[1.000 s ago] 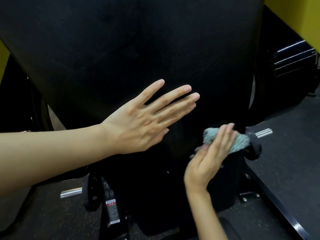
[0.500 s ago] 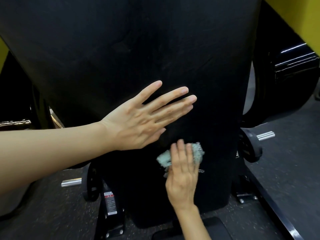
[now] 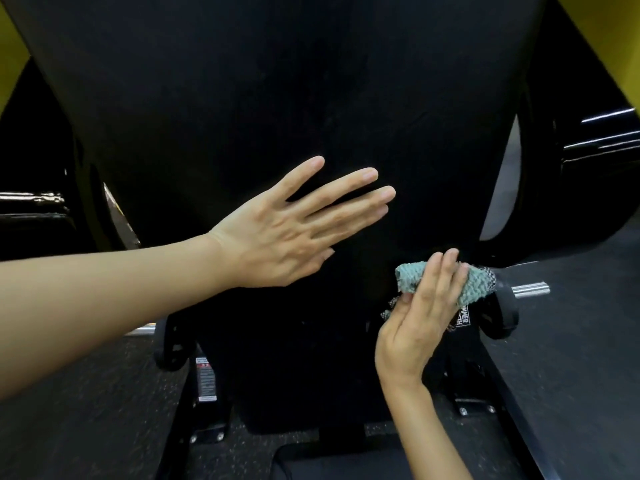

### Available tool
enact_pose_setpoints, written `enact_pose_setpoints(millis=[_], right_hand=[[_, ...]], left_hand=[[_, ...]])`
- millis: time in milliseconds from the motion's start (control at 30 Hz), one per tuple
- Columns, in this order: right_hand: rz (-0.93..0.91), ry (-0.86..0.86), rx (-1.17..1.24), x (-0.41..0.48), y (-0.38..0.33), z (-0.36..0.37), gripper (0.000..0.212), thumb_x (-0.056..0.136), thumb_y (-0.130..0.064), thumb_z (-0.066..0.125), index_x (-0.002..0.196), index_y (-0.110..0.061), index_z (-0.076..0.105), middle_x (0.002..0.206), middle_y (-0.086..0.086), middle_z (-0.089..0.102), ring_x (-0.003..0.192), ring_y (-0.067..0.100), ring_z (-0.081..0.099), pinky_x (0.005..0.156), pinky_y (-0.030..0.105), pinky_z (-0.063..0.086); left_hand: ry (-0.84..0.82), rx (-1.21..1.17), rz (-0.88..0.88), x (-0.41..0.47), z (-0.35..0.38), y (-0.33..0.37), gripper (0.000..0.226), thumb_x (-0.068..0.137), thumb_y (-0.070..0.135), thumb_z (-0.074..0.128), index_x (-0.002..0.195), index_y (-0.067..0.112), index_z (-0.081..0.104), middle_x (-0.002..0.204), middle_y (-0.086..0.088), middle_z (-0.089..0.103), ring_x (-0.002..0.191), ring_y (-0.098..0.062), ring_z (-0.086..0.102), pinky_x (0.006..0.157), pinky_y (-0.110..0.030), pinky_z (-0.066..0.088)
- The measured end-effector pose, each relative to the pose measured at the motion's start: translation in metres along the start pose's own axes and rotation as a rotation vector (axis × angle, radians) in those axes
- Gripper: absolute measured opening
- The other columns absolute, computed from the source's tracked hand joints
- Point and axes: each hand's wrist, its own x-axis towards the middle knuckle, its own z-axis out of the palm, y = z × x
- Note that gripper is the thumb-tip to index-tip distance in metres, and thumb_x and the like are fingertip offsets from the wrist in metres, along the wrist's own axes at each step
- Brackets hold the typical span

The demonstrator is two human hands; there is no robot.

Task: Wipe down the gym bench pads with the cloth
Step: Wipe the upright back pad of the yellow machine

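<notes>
A broad black upholstered bench pad (image 3: 277, 98), matte and faintly creased like vinyl, fills the upper and central field, tapering downward to a narrower lower section. Beneath it lies dark speckled rubber flooring (image 3: 86, 410), granular in texture. Black painted steel frame members (image 3: 183, 420) with bolted foot plates run under the pad; one upright carries a small rectangular red-and-white warning label (image 3: 204, 379). Glossy black curved machine parts (image 3: 595, 157) with bright linear reflections stand at the right, and strips of flat yellow wall (image 3: 616, 39) show at the upper corners. The left hand (image 3: 287, 230), entering on a bare forearm from the left edge, is spread wide with the fingers extended and slightly fanned, palm laid flat against the pad surface and holding nothing. The right hand (image 3: 420, 317), rising from the bottom edge, presses its straightened fingers over a bunched pale teal cloth (image 3: 412, 280) of nubbly, looped weave, the thumb tucked beneath its lower left end; the cloth sits against the pad's lower right edge. Just right of the cloth, a polished cylindrical steel peg (image 3: 530, 290) projects horizontally from a black rounded collar (image 3: 504, 317); a matching peg is partly hidden at the left.
</notes>
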Motion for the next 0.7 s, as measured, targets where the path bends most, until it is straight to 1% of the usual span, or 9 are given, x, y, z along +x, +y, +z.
enact_pose_setpoints(millis=[67,167,300,433,467,533,633,700], right_hand=[[-0.063,-0.055,-0.022,-0.010,0.006,-0.002,0.056,0.100,-0.004,0.038,0.153,-0.006,0.020,0.163,0.000,0.012,0.153,0.024,0.005,0.122,0.050,0.015],[-0.175,-0.138,-0.064,-0.024,0.020,-0.006,0.066,0.098,-0.004,0.039,0.157,-0.018,0.014,0.166,-0.007,0.006,0.153,0.023,0.007,0.122,0.051,0.016],[-0.262,-0.183,-0.106,-0.040,0.033,-0.009,0.071,0.095,-0.005,0.040,0.158,-0.020,0.011,0.166,-0.009,0.005,0.153,0.020,0.007,0.124,0.043,0.007],[-0.320,-0.223,-0.127,-0.055,0.046,-0.012,0.072,0.095,-0.007,0.039,0.158,-0.023,0.009,0.165,-0.010,0.005,0.153,0.017,0.007,0.124,0.038,0.004],[-0.334,-0.237,-0.129,-0.058,0.050,-0.013,0.071,0.095,-0.008,0.039,0.158,-0.023,0.009,0.165,-0.010,0.006,0.153,0.017,0.007,0.124,0.038,0.005],[-0.362,-0.245,-0.127,-0.063,0.058,-0.012,0.069,0.097,-0.009,0.037,0.158,-0.024,0.009,0.165,-0.011,0.008,0.152,0.017,0.009,0.123,0.043,0.013],[-0.397,-0.246,-0.117,-0.071,0.071,-0.009,0.067,0.097,-0.010,0.036,0.158,-0.026,0.011,0.165,-0.012,0.010,0.152,0.018,0.012,0.113,0.053,0.026],[-0.412,-0.228,-0.117,-0.083,0.080,-0.006,0.069,0.096,-0.010,0.036,0.158,-0.027,0.011,0.165,-0.014,0.010,0.152,0.016,0.011,0.110,0.055,0.027]], left_hand=[[-0.010,0.005,-0.029,0.001,0.000,0.005,0.068,0.101,0.040,0.019,0.157,0.011,-0.004,0.165,-0.005,-0.005,0.151,-0.024,0.001,0.117,-0.050,-0.006],[-0.021,0.001,-0.078,0.002,0.001,0.013,0.067,0.101,0.039,0.019,0.157,0.012,-0.005,0.165,-0.005,-0.004,0.151,-0.025,0.000,0.117,-0.050,-0.007],[-0.009,-0.027,-0.153,0.002,0.002,0.023,0.065,0.101,0.036,0.019,0.158,0.012,-0.003,0.165,-0.003,-0.003,0.151,-0.024,0.001,0.118,-0.050,-0.008],[0.031,-0.066,-0.234,0.001,0.004,0.033,0.064,0.101,0.034,0.019,0.158,0.013,-0.001,0.165,-0.003,0.000,0.151,-0.023,0.002,0.119,-0.048,-0.005],[0.042,-0.081,-0.249,0.001,0.005,0.035,0.064,0.101,0.033,0.019,0.158,0.013,-0.001,0.166,-0.003,0.001,0.152,-0.022,0.002,0.119,-0.048,-0.004],[0.073,-0.111,-0.277,0.000,0.006,0.040,0.064,0.102,0.033,0.020,0.158,0.012,0.000,0.166,-0.004,0.002,0.152,-0.022,0.002,0.120,-0.048,-0.003],[0.119,-0.139,-0.318,-0.002,0.009,0.048,0.064,0.101,0.032,0.023,0.158,0.012,0.003,0.166,-0.005,0.004,0.153,-0.022,0.004,0.121,-0.047,0.000],[0.153,-0.134,-0.329,-0.003,0.012,0.054,0.064,0.102,0.033,0.024,0.158,0.011,0.005,0.166,-0.006,0.006,0.153,-0.023,0.005,0.122,-0.048,0.003]])
